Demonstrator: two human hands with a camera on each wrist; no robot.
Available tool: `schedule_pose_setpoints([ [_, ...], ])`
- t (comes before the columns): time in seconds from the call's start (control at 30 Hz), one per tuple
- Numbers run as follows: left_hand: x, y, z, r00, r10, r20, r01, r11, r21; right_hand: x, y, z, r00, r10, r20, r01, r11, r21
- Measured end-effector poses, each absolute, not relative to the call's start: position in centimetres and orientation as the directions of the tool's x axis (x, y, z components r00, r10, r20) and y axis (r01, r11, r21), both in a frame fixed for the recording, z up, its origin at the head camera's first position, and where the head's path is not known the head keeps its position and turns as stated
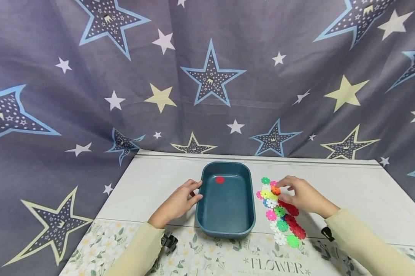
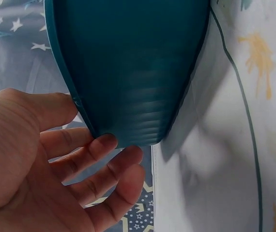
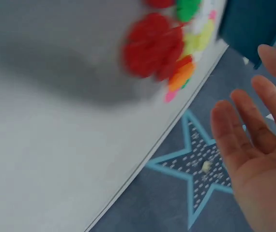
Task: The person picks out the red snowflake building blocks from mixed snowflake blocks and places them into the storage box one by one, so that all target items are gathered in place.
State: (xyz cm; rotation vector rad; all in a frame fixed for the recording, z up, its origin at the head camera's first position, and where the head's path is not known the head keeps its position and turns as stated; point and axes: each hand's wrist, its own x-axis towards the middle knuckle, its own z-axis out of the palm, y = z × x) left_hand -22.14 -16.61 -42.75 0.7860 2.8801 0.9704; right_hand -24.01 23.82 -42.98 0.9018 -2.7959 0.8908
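My left hand (image 1: pixel 179 199) is at the left side of a dark teal tub (image 1: pixel 226 232), thumb and fingertips right at its rim. In the left wrist view, the relaxed, spread fingers (image 2: pixel 104 179) lie against the tub's outer wall (image 2: pixel 128 72). A red flower-shaped disc (image 1: pixel 220 179) lies inside the tub near its far end. To the right, my right hand (image 1: pixel 302 195) is over a pile of flower-shaped discs, its fingertips close to an orange disc (image 1: pixel 275 190). In the right wrist view, the right hand (image 3: pixel 259 150) has parted fingers with nothing visible between them.
The pile runs along the tub's right side, with green (image 1: pixel 292 241), pink (image 1: pixel 271 215), red (image 1: pixel 298 231) and white (image 1: pixel 280 239) discs. A floral cloth (image 1: pixel 200 253) covers the table's near part. Behind the table hangs a grey star-patterned curtain (image 1: pixel 193 119).
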Motion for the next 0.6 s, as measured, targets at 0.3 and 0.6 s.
schedule_pose_setpoints([
  [0.3,-22.2,-16.7,-42.9,-0.874,0.46,0.16,0.464,0.688,0.558,-21.8,26.3,-43.6,-0.856,-0.514,0.056,-0.459,0.705,-0.54],
  [0.6,-22.2,-16.5,-43.0,-0.868,0.461,0.184,0.48,0.687,0.545,-22.2,26.1,-44.6,-0.86,-0.503,0.089,-0.474,0.722,-0.504],
])
